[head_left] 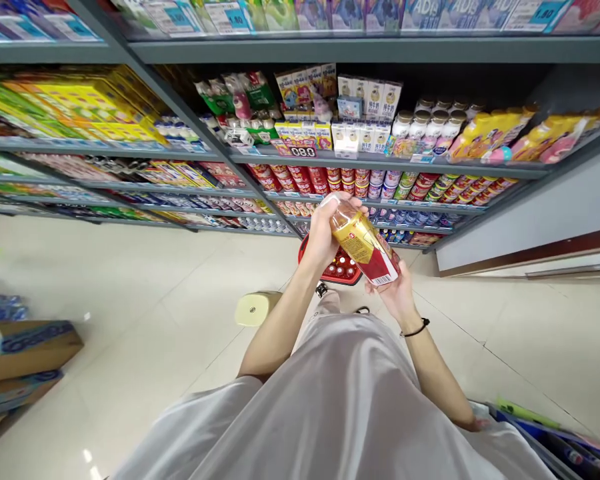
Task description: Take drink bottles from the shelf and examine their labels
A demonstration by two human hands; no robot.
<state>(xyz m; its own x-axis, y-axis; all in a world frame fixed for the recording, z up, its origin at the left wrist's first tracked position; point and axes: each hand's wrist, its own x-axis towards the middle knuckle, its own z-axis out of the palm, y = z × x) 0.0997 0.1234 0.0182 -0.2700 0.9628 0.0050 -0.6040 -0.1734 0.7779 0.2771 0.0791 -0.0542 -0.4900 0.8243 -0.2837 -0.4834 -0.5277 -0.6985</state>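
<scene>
A plastic drink bottle (364, 245) with amber liquid and a yellow and red label lies tilted between both hands in front of the shelves. My left hand (325, 233) is closed around its top end, over the cap. My right hand (397, 293) cups its bottom end from below, fingers curled; a black band sits on that wrist. Below the bottle, a red basket (345, 270) holding several bottles stands on the floor.
Grey shop shelves (380, 162) full of drinks, cartons and cans run ahead and to the left. A pale yellow stool (254, 309) stands on the tiled floor near my legs. Cardboard boxes (25, 347) sit at the left. More goods lie at the bottom right.
</scene>
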